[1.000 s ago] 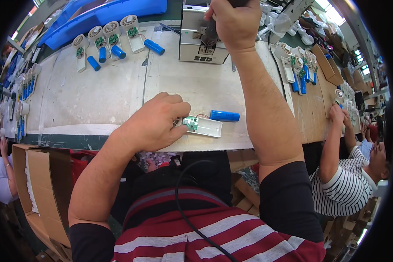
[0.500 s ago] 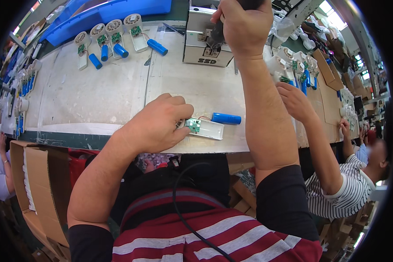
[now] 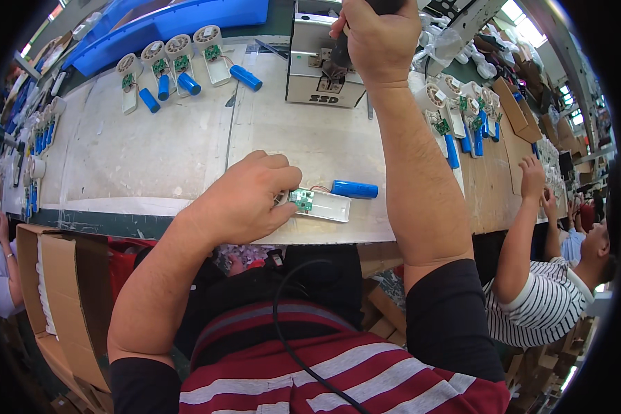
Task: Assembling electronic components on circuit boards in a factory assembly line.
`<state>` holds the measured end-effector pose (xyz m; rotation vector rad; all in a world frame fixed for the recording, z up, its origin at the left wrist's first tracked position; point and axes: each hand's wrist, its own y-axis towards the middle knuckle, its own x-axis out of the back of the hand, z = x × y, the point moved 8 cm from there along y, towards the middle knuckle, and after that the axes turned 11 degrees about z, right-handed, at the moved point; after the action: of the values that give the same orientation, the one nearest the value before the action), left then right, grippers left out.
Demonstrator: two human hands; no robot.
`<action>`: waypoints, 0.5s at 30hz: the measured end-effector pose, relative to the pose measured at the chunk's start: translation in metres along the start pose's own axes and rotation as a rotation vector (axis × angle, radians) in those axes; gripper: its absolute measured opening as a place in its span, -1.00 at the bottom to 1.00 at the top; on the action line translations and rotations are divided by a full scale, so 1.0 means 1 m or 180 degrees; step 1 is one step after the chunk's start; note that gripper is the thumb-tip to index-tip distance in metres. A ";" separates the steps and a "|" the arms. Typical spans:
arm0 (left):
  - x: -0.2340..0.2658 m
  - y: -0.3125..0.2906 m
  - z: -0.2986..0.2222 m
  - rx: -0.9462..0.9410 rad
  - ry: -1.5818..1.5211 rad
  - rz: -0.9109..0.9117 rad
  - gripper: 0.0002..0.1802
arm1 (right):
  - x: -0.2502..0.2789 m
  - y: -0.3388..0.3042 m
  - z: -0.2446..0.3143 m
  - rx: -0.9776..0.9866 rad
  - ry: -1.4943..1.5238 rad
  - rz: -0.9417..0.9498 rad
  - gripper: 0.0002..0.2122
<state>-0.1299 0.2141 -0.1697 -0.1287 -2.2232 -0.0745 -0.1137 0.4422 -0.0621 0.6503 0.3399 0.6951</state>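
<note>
My left hand (image 3: 259, 196) is closed round the head end of an opened white handheld fan housing (image 3: 332, 206) at the table's front edge. The round head is mostly hidden under my fingers. A green circuit board (image 3: 302, 200) sits in the handle, by my thumb and fingertips. Thin wires run toward a blue cylindrical battery (image 3: 355, 189) lying just beyond the housing. My right hand (image 3: 383, 41), raised at the far side, grips a black-handled tool (image 3: 341, 54). The tool's lower end is at the metal fittings on a white metal box (image 3: 324, 86); its tip is not clear.
Several opened fans with blue batteries (image 3: 245, 78) lie at the back left, before a blue bin (image 3: 172, 26). More fan units (image 3: 443, 126) stand right of my right forearm. A co-worker in a striped shirt (image 3: 541, 303) is at the right. A cardboard box (image 3: 72, 297) stands lower left.
The co-worker's hand has left the fan units beside my right forearm and moved farther right. My left hand keeps its hold on the fan housing; my right hand has barely shifted.
</note>
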 end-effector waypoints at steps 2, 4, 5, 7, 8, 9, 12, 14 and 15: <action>0.000 0.001 -0.001 0.0024 -0.0004 0.0026 -0.72 | 0.001 0.000 -0.004 -0.0043 0.0047 0.0014 -0.70; 0.000 0.001 0.000 0.0054 -0.0010 0.0049 -0.72 | 0.002 0.001 -0.005 -0.0043 0.0051 0.0016 -0.68; 0.000 0.001 -0.001 0.0030 -0.0009 0.0019 -0.73 | 0.003 0.001 -0.005 -0.0043 0.0050 0.0015 -0.68; 0.000 0.001 -0.001 0.0001 -0.0005 -0.0011 -0.73 | -0.004 0.004 -0.008 -0.0100 0.0180 0.0256 -0.68; 0.000 0.001 -0.001 0.0016 -0.0013 0.0008 -0.74 | -0.005 0.005 -0.006 -0.0097 0.0177 0.0256 -0.68; 0.000 0.001 0.000 0.0031 -0.0021 0.0026 -0.75 | -0.009 0.005 -0.003 -0.0078 0.0156 0.0335 -0.68; 0.000 0.001 -0.001 0.0046 -0.0013 0.0041 -0.75 | -0.011 0.000 0.002 -0.0073 0.0047 0.0308 -0.66; 0.000 0.000 -0.001 0.0038 0.0002 0.0045 -0.75 | -0.007 -0.003 0.001 -0.0084 -0.0042 0.0206 -0.65; -0.001 0.000 -0.002 0.0037 0.0012 0.0056 -0.76 | -0.004 -0.004 0.000 -0.0096 -0.0034 0.0169 -0.66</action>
<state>-0.1280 0.2142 -0.1692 -0.1416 -2.2182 -0.0523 -0.1149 0.4371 -0.0649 0.6358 0.3028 0.7458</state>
